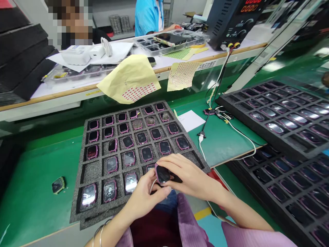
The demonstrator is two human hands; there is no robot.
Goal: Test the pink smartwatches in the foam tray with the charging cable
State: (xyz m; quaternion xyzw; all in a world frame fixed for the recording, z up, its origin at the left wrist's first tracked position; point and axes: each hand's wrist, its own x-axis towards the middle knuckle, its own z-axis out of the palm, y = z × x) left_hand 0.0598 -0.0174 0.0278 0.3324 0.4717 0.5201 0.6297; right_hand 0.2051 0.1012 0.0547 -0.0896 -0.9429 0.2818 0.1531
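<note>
A smartwatch body (162,174) with a purple frame and dark screen is held above the near edge of the foam tray (90,170). My right hand (189,175) is closed around it, fingers along the top and thumb below. From the lower left, my left hand (146,193) meets its edge, with a thin white cable (153,185) running between the fingers. The cable's end is hidden behind the watch. Rows of similar watch bodies fill most of the tray's pockets, and some near ones have lit screens.
A watch with a yellow-green rim (58,185) lies left of the tray. Stacked foam trays (305,151) of watches stand at right. Cables (239,132) cross the green bench. A power supply (231,25) sits on the shelf, with yellow sticker sheets (131,77) hanging over its edge. Two people are beyond.
</note>
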